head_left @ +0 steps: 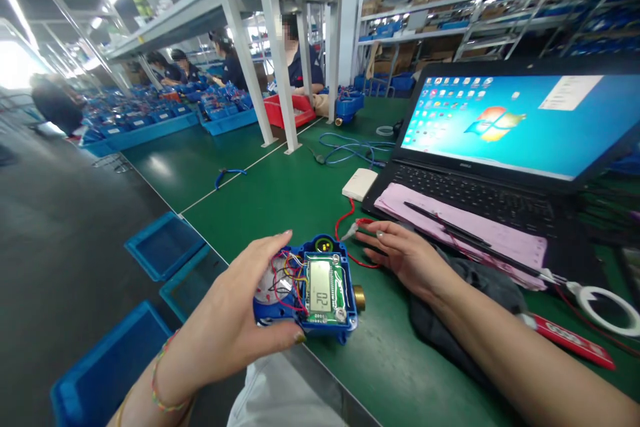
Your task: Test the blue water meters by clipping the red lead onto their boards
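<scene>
My left hand grips a blue meter housing from its left side, thumb along the near edge and fingers at the far edge. Inside the open housing are a green circuit board, a display reading 02, and a tangle of coloured wires. A brass threaded fitting sticks out on the right. To the right, my right hand has its fingertips at a pale connector on a red cable. The connector seems pinched there, apart from the housing.
An open laptop stands at right, with pink paper and a black pen on it. A white box, blue cable, blue pliers and red marker lie around. Blue bins sit left; people work beyond.
</scene>
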Motion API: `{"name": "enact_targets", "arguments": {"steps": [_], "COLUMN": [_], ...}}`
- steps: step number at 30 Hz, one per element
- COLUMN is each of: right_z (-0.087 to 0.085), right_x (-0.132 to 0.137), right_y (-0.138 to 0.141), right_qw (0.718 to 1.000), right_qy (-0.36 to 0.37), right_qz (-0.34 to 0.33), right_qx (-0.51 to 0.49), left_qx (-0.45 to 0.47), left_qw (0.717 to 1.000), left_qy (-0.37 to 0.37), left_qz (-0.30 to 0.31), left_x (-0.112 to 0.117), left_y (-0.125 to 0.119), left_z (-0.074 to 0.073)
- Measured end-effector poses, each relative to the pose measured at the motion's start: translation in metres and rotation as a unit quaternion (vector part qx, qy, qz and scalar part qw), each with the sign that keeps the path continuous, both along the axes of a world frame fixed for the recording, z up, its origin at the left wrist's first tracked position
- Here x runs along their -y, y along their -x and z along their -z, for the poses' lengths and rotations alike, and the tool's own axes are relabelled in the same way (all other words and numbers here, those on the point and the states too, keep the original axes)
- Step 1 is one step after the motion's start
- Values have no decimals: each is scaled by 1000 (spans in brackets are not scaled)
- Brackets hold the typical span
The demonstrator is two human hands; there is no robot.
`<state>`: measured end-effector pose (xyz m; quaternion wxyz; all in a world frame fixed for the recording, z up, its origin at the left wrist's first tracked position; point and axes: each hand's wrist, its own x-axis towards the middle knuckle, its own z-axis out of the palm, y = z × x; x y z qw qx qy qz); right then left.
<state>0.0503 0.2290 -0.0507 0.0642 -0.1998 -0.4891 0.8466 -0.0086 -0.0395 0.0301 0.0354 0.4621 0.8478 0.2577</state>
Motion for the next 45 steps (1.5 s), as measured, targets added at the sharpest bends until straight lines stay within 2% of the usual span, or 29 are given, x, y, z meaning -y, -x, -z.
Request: {"name": "enact_targets", "arguments": {"steps": [4,7,16,21,26,28,31,37,42,45], "right_z": [-1,-2,-3,-1,-2,-8,-27,-69,-83,-86], "right_x": [0,1,0,0,0,-2,-4,9,22,26], "right_y": [-1,-1,-2,-1,2,1,-7,-38,-55,-58], "right_qw": [1000,1000,999,999,997,997,994,971,969,971], "right_qy": [-4,-8,32,40,73,73,67,48,29,-49], "right_qz": [-7,-30,-33,-35,-19,-7,-8,-111,-135,-140], "right_qx": [2,-1,-7,-8,-13,-26,-89,-205,-204,-187], "left_qx": [45,48,-36,-70,-130,-143,-160,-134,-92,-113], "left_qw": [998,996,984,981,977,975,970,979,981,971], "left_qy": [-51,-80,-177,-179,-160,-159,-167,-147,-167,-203], "left_qz": [-19,-9,-2,-2,-49,-68,-73,-53,-45,-60], "left_x": [3,3,-2,-3,-5,-7,-14,-41,-61,-64], "left_y": [5,7,1,-1,-3,-5,-8,-20,-32,-37], "left_z": [2,1,1,5,5,2,-4,-19,-26,-29]}}
